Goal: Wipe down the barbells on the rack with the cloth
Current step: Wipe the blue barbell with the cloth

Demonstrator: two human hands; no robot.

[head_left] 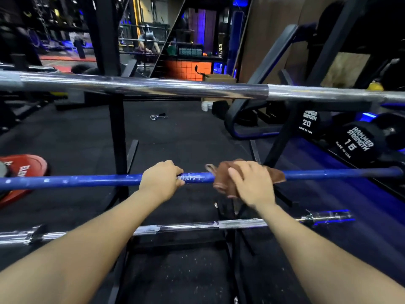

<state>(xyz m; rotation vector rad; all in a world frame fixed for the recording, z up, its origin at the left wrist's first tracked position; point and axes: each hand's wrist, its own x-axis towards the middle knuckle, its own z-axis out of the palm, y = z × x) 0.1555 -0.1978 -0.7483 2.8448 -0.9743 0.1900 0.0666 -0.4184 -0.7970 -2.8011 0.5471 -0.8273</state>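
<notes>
Three barbells on rack, all running left-right. My left hand (161, 180) grip wraps the blue barbell (87, 180); right hand (252, 183) grip clamps brown cloth (225, 176) around it.

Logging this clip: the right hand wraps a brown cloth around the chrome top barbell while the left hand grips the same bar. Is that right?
Not quite. In the head view the right hand presses the brown cloth onto the blue barbell, the middle one, not the chrome top barbell. The left hand does grip that same blue bar.
</notes>
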